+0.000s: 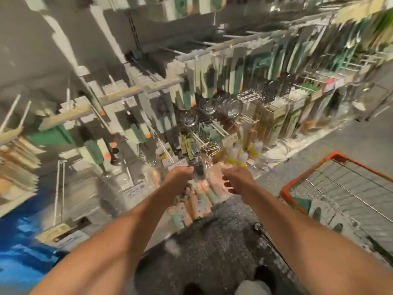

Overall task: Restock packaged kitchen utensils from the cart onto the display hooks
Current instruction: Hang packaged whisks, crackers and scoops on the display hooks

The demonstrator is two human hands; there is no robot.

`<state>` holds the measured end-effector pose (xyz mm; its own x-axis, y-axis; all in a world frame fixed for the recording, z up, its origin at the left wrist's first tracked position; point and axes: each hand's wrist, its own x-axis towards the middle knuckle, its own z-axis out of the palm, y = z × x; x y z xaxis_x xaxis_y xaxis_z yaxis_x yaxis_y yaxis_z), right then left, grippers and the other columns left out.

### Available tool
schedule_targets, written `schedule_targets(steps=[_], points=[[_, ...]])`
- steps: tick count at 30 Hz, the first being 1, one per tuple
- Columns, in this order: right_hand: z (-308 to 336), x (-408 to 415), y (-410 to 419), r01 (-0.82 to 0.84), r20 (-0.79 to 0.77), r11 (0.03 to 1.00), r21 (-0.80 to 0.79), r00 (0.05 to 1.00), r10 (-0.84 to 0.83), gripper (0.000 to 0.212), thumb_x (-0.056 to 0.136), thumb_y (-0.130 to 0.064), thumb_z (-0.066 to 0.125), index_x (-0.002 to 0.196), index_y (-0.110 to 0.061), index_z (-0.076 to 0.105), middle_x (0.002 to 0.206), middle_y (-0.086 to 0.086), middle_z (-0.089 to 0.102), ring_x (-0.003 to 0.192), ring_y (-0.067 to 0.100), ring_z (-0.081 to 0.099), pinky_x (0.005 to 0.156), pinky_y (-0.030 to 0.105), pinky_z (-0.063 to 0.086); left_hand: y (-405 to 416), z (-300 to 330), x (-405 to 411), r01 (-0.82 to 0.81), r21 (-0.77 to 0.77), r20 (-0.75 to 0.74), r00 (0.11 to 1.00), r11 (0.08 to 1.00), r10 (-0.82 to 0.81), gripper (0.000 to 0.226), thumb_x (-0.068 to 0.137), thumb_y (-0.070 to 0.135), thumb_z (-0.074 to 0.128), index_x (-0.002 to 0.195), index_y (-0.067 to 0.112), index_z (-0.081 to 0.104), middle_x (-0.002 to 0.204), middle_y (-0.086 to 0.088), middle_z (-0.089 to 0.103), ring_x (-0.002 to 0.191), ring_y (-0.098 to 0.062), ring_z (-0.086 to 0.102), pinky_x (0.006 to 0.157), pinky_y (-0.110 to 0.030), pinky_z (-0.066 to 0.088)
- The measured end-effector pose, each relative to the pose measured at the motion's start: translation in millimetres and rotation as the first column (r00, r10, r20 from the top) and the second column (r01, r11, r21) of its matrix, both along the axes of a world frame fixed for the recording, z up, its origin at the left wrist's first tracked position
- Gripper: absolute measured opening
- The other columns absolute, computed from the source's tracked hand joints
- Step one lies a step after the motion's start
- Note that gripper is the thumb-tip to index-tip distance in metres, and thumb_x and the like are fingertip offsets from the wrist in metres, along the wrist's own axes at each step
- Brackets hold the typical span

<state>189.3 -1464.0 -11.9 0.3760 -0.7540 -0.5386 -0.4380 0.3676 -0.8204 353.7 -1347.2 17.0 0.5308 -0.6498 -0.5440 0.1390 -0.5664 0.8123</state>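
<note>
Scene: A person reached both arms toward the low hooks (204,138) of a blurred utensil display, the orange-framed cart (331,167) standing just to the right.
Left hand: The left hand (180,177) was curled around the tops of a bunch of packaged utensils (197,201), which hung down below the knuckles.
Right hand: The right hand (238,179) hovered just beside the bunch, fingers loosely bent and holding nothing that could be made out.
Step in hand: Judged as feeding a pack onto a low hook.
Doing it well: The free hand should probably single out one pack, line its hang-hole up with the hook tip, and slide it fully back.
Remaining stock: More packs (327,213) lay in the cart, well apart from both hands.
</note>
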Motion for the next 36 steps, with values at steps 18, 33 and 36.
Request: schedule_targets(steps=[18, 33, 36], points=[[-108.1, -386.7, -79.9, 0.622, -0.139, 0.782, 0.017, 0.776, -0.615, 0.018, 0.094, -0.032, 0.068, 0.091, -0.014, 0.070, 0.082, 0.003, 0.071, 0.075, 0.023, 0.066, 0.057, 0.030, 0.054, -175.5, -95.1, -283.7, 0.394, 0.214, 0.074, 0.906, 0.894, -0.417, 0.025, 0.096, 0.040, 0.065, 0.082, 0.019, 0.068, 0.083, -0.006, 0.067, 0.069, -0.021, 0.058, 0.061, -0.026, 0.040], [-190.0, -500.2, -49.1, 0.914, -0.390, 0.386, 0.120, 0.402, -0.829, 0.024, 0.100, -0.033, 0.063, 0.107, -0.011, 0.068, 0.090, 0.008, 0.069, 0.078, 0.025, 0.061, 0.063, 0.035, 0.046, -274.6, -185.5, -375.2, 0.821, 0.399, 0.097, 0.406, 0.409, -0.909, 0.039, 0.097, 0.051, 0.058, 0.120, 0.021, 0.066, 0.111, -0.001, 0.069, 0.103, -0.024, 0.067, 0.098, -0.048, 0.055], [-200.1, -511.9, -38.8, 0.943, -0.438, 0.317, 0.104, 0.330, -0.836, 0.020, 0.101, -0.034, 0.062, 0.100, -0.014, 0.064, 0.084, 0.004, 0.067, 0.076, 0.025, 0.062, 0.066, 0.037, 0.048, -289.0, -208.1, -384.7, 0.837, 0.451, 0.076, 0.312, 0.312, -0.947, 0.033, 0.103, 0.040, 0.057, 0.122, 0.014, 0.066, 0.106, -0.003, 0.068, 0.097, -0.022, 0.066, 0.096, -0.045, 0.056]])
